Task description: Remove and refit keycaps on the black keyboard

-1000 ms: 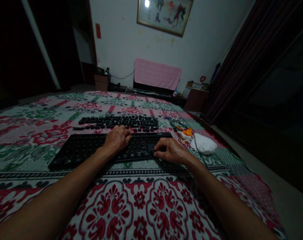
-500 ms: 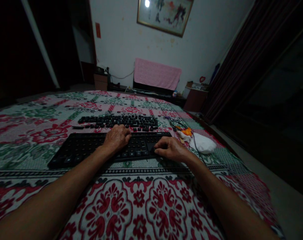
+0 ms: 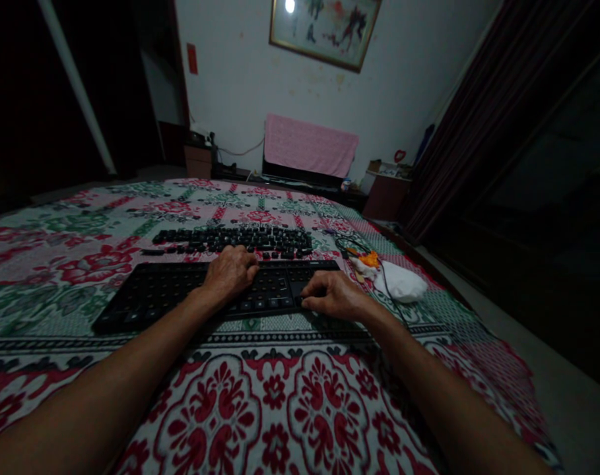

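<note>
A black keyboard (image 3: pixel 166 290) lies on the patterned bedspread, most of its key positions bare and a few keycaps fitted along its near edge. My left hand (image 3: pixel 230 270) rests over its middle, fingers bent over the far edge and gripping it. At the keyboard's right end, my right hand (image 3: pixel 332 293) is closed in a pinch with thumb and forefinger low over the number pad; whatever sits between the fingertips is too small and dark to make out. Just beyond the keyboard, loose black keycaps (image 3: pixel 284 241) are spread in rough rows.
Right of the keyboard lie a white bundle (image 3: pixel 402 282), an orange item (image 3: pixel 369 259) and a dark cable (image 3: pixel 346 245). The floral bedspread (image 3: pixel 274 396) spreads underneath everything. A pink cloth (image 3: pixel 309 145) covers something at the far wall. Dark curtains (image 3: pixel 458 119) hang at right.
Hands and keyboard hold nearly the same places, and the whole view has shifted very slightly. The right fingertips appear a little lower at the number pad.
</note>
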The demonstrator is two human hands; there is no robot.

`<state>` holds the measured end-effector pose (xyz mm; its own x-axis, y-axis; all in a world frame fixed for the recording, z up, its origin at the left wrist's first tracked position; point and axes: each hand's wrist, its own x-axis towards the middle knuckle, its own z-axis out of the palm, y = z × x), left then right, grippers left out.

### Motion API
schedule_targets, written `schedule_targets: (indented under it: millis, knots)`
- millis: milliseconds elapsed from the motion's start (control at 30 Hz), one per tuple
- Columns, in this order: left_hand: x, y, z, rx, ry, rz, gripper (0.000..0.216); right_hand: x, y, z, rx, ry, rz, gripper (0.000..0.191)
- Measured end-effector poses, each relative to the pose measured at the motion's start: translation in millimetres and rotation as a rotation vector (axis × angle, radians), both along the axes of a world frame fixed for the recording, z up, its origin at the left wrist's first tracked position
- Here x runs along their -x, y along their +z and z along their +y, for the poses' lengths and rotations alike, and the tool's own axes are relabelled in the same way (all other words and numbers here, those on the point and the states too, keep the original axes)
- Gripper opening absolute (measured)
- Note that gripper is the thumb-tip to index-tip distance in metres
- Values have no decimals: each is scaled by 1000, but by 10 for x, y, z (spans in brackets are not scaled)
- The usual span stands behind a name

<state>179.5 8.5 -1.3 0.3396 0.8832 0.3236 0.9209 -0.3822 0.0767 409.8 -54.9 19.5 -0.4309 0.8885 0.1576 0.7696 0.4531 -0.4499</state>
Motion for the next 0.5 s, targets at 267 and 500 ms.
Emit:
schedule_targets:
  millis: [267,500]
  knots:
    - [-9,8,1,-6,6,30,30,53,63,-3,31,-16,-72,15]
    - [-11,-12,14,-20,12,28,29,150,196,-36,12,-8,-265,14]
